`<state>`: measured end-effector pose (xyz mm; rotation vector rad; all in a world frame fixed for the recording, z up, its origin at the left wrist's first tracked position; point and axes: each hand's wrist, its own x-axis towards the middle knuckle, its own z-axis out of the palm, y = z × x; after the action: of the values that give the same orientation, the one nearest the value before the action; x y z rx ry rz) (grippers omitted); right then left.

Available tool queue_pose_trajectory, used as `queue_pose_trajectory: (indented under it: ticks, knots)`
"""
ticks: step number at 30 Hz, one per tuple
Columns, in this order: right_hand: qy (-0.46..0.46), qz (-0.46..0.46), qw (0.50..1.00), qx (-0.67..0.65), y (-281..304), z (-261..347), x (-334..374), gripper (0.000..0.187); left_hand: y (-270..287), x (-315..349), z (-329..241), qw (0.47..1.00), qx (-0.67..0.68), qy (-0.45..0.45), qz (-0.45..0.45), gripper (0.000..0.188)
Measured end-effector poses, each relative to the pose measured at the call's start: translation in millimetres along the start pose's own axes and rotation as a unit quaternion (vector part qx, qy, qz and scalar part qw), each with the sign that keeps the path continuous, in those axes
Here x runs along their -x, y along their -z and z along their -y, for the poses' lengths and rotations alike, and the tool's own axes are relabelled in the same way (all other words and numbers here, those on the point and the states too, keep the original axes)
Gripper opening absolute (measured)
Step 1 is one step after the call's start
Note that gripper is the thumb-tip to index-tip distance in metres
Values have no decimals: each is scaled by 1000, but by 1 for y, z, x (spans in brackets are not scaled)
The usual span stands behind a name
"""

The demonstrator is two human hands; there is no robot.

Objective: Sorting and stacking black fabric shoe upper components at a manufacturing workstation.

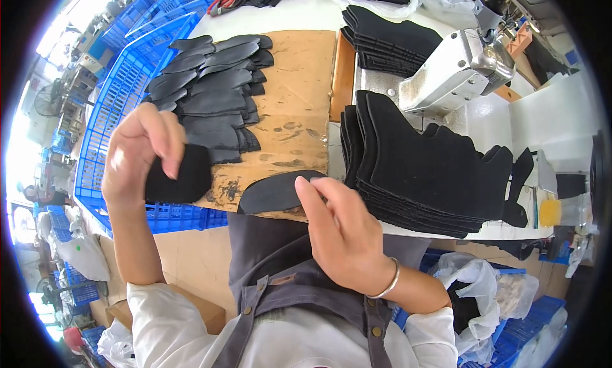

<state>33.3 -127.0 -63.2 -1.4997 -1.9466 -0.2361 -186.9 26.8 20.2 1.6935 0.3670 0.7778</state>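
My right hand (344, 231) pinches the upper edge of a smooth black curved piece (271, 193), leaf-shaped and flat, at the board's near edge. My left hand (137, 154) is raised at the left with curled fingers. Its fingertips come down over a black, rounded-square thing (191, 177); whether they grip it or something small is hidden. Beyond, overlapping rows of similar black curved pieces (213, 103) lie on a stained brown cardboard sheet (303, 81).
Stacks of thick black cut pieces (433, 170) stand at the right, with another stack (389, 40) behind. A white and metal machine (446, 75) rises beyond them. Blue crates (108, 132) line the left side. Red-handled scissors (223, 1) lie at the back. Plastic bags (478, 298) sit below right.
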Motion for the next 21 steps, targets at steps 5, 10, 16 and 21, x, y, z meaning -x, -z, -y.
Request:
queue_pose_trajectory:
  ticks: [5, 10, 16, 21]
  knots:
    - [-168, -77, 792, -581, 49, 4, -13, 47, -77, -51, -6, 962, 173, -89, 192, 29]
    - [-239, 90, 779, -573, 99, -47, -1, 33, -115, -81, -11, 963, -46, -133, 230, 39]
    - [-375, 153, 827, -389, 137, -96, 5, 18, -148, -120, 20, 925, -126, 150, 326, 35]
    - [-344, 201, 862, -314, 142, -117, 9, 14, -169, -130, 28, 906, -263, 97, 317, 32]
